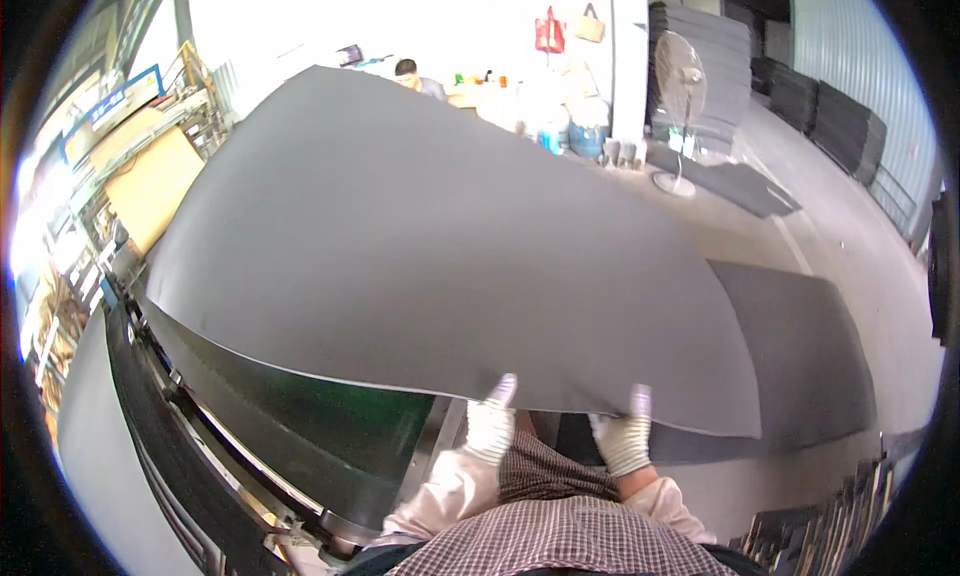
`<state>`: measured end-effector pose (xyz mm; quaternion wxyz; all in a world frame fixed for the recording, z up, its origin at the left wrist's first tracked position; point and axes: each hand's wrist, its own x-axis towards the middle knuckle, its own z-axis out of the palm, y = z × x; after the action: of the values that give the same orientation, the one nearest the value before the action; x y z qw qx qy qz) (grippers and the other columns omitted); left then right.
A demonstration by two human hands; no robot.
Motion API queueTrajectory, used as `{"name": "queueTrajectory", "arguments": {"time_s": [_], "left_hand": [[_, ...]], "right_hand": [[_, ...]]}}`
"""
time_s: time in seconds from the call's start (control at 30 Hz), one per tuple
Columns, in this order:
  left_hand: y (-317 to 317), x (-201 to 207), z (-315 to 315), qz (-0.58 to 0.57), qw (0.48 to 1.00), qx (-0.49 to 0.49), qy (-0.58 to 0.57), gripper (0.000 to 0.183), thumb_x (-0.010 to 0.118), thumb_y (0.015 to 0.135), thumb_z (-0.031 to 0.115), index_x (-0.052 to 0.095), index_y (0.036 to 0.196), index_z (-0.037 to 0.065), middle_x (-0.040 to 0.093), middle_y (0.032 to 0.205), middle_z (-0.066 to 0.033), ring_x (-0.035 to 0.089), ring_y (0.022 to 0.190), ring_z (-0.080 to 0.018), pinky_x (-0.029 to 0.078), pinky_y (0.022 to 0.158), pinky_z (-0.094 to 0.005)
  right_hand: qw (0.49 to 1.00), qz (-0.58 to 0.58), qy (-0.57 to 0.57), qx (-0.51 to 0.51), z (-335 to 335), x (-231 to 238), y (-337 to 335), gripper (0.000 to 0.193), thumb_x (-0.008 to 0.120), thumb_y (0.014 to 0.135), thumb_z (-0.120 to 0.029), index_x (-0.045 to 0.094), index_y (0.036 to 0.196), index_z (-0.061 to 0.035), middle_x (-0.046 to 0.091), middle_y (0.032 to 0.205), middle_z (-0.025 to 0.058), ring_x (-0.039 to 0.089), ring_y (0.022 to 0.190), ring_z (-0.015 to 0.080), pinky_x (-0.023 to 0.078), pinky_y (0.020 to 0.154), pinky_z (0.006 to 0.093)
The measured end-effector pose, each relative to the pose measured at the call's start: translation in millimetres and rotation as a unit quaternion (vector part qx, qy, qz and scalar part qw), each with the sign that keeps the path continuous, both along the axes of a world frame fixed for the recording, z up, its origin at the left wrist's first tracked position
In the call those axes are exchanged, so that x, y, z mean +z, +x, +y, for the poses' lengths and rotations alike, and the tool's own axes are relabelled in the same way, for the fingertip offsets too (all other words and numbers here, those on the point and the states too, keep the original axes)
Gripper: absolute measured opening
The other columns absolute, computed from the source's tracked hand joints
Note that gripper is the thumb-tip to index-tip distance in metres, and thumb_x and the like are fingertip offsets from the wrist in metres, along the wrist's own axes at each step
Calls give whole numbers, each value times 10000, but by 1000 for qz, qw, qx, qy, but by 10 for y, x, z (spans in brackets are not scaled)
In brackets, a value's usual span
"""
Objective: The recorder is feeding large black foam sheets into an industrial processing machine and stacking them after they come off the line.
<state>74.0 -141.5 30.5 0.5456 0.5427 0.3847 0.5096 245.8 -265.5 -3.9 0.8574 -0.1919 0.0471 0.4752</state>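
Observation:
A large dark grey foam-like sheet (pixel 440 246) spreads out in front of me, raised and bowed upward in its middle. Along its near edge, my left hand (pixel 491 423), in a white ribbed glove, grips the sheet with the thumb on top and the fingers hidden beneath. Further right on the same edge, my right hand (pixel 626 436), gloved alike, pinches it the same way. The sheet's left part hangs over a machine bed with a dark green belt (pixel 370 446).
Another dark sheet (pixel 800 356) lies on the floor at the right. A standing fan (pixel 681 86) and stacks of dark sheets (pixel 845 126) are farther back. Behind the sheet, a person (pixel 425 84) is partly visible. Machine rails (pixel 230 436) run along the left; upright sheet edges (pixel 820 526) stand lower right.

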Motion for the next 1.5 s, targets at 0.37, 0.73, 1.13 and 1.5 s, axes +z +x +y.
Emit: {"name": "queueTrajectory", "arguments": {"time_s": [0.37,0.73,1.13,1.5], "left_hand": [[-611,103,937,-358,901,33,-243,279,648,753,-11,577,1023,-21,607,981,-135,594,912,-292,504,858,-406],[-767,-297,1431,-342,909,48,-232,169,621,819,46,588,975,-12,634,960,-132,614,894,-267,517,823,-429],[-435,-283,1324,-399,849,12,-347,295,588,871,108,519,1136,-3,585,1107,-164,559,1022,-330,473,909,-474],[-247,206,682,-225,935,-66,-265,401,626,861,194,468,1198,44,587,1026,-79,564,924,-244,527,706,-359]], "right_hand": [[917,-217,-254,-218,28,-202,978,336,738,721,-97,591,1022,-77,620,989,58,598,858,232,499,800,370],[963,-162,-113,-182,29,514,701,489,712,776,-278,534,1114,28,581,1051,135,549,905,229,458,871,401],[884,-349,-212,-228,218,446,548,397,654,830,-193,519,1180,-64,534,1166,107,548,924,208,454,853,337],[898,-232,-249,-279,292,538,360,551,584,870,-354,442,1304,-46,537,1175,114,477,1077,173,345,942,388]]}}
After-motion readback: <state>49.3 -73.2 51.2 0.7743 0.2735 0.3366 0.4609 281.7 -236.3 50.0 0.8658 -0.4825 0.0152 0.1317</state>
